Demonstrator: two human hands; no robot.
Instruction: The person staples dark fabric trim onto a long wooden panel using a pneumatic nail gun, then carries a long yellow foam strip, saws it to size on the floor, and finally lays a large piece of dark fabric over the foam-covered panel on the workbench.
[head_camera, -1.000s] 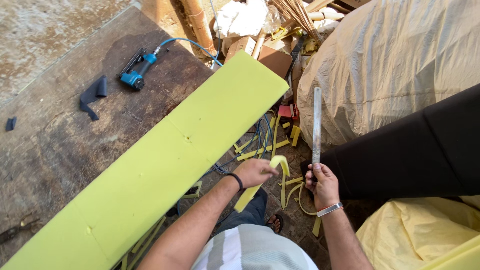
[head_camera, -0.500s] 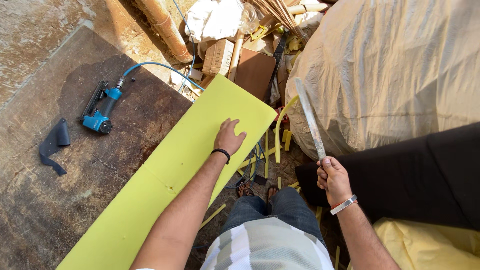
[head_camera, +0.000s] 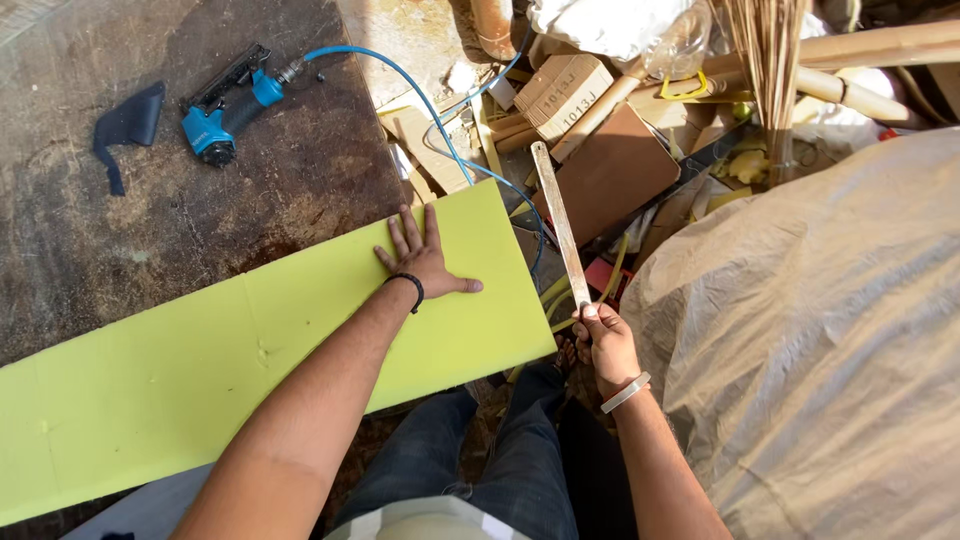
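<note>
the left hand (head_camera: 425, 262), earlier off the edge, is now pressed flat, fingers apart, on the foam (head_camera: 250, 350); the right hand (head_camera: 603, 345) is kept clamped on the blade (head_camera: 560, 225), so the foam is steadied.

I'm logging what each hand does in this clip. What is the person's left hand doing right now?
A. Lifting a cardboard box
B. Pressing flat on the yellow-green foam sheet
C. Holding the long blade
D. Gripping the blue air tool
B: the left hand lies palm-down, fingers spread, on the yellow-green foam sheet, while the right hand holds the long blade.
</note>
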